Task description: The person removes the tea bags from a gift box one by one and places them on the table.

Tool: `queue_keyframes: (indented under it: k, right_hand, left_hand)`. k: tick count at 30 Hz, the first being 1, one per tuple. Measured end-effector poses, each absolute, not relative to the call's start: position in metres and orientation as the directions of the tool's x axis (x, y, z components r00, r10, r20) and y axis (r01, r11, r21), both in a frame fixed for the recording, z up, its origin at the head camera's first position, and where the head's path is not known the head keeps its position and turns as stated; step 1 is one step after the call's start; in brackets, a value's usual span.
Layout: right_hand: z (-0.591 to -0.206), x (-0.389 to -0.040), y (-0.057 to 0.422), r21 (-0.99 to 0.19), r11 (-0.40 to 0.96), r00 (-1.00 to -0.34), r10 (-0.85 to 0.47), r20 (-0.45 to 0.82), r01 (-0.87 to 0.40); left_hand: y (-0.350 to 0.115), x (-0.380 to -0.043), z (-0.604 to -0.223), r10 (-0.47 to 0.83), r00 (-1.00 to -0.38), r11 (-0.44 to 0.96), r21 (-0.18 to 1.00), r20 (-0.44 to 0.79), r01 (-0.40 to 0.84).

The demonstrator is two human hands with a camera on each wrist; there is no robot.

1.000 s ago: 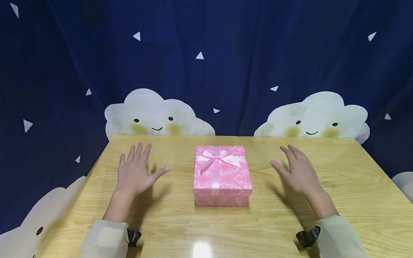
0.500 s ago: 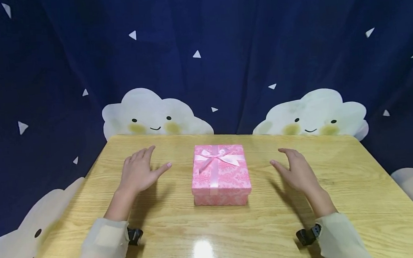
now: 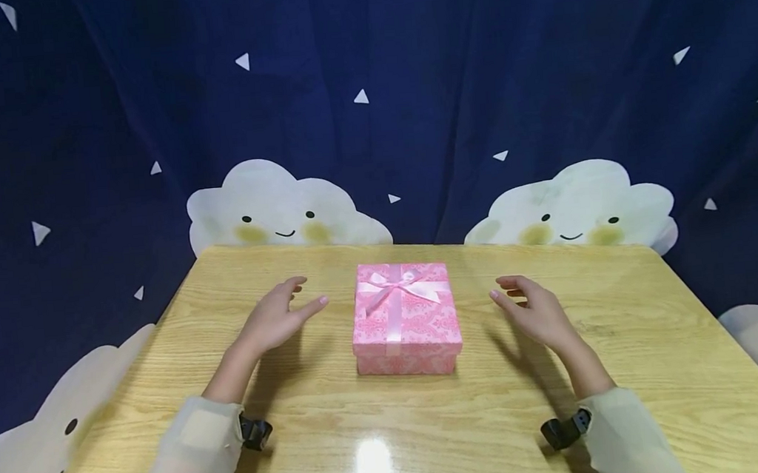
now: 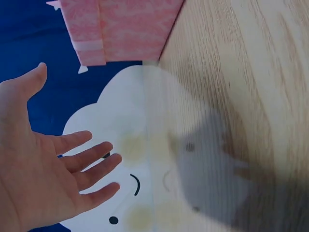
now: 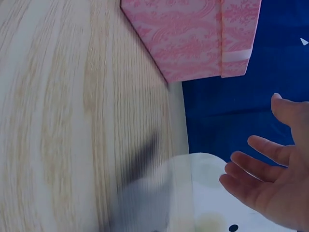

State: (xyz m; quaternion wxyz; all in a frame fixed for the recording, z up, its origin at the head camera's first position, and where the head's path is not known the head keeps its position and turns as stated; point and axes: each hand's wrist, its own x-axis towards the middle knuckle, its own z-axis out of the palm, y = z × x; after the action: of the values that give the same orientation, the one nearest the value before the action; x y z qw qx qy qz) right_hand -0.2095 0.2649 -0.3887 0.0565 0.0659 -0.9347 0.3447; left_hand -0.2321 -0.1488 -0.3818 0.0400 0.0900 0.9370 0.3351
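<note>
A pink patterned gift box [image 3: 404, 323] with its lid on and a pale ribbon bow [image 3: 399, 287] on top stands at the middle of the wooden table. To its left, my left hand [image 3: 275, 317] hovers above the table, fingers loosely bent and thumb reaching toward the box. On the other side, my right hand [image 3: 536, 313] is held in much the same way, apart from the box. Both wrist views show bare palms: the left hand [image 4: 53, 169] and the right hand [image 5: 275, 169] hold nothing, and the box [image 5: 193, 38] lies beyond the fingertips.
The light wooden table [image 3: 328, 433] reaches back to a dark blue curtain [image 3: 316, 122] printed with white triangles and smiling clouds. Each wrist wears a small black camera, one at the left sleeve [image 3: 256, 432] and one at the right sleeve [image 3: 561, 432].
My left hand has moved right toward the box and turned from palm-down with spread fingers to thumb-up, fingers bent. My right hand has turned slightly inward, its fingers more bent. The box stays put.
</note>
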Motion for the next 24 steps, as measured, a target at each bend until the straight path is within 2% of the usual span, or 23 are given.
queue_keyframes:
  k: [5,9,16,24]
  right_hand:
    - [-0.384,-0.209,0.258,-0.690,0.715,-0.993,-0.091,0.073,-0.116]
    - [-0.383,-0.208,0.251,-0.773,0.630,-0.995,-0.097,0.009,-0.069]
    - [-0.392,-0.210,0.240,-0.941,0.334,-0.985,-0.136,-0.110,0.059]
    - [-0.398,-0.214,0.234,-0.964,0.045,-0.946,-0.187,-0.266,0.262]
  left_hand:
    - [-0.142,-0.232,-0.382,0.233,-0.969,0.609,0.789,-0.083,0.079]
    - [-0.137,-0.232,-0.381,0.260,-0.957,0.514,0.857,-0.130,0.023]
    - [-0.129,-0.234,-0.387,0.357,-0.915,0.286,0.954,-0.190,-0.086]
    - [-0.115,-0.235,-0.394,0.368,-0.894,0.121,0.966,-0.257,-0.228]
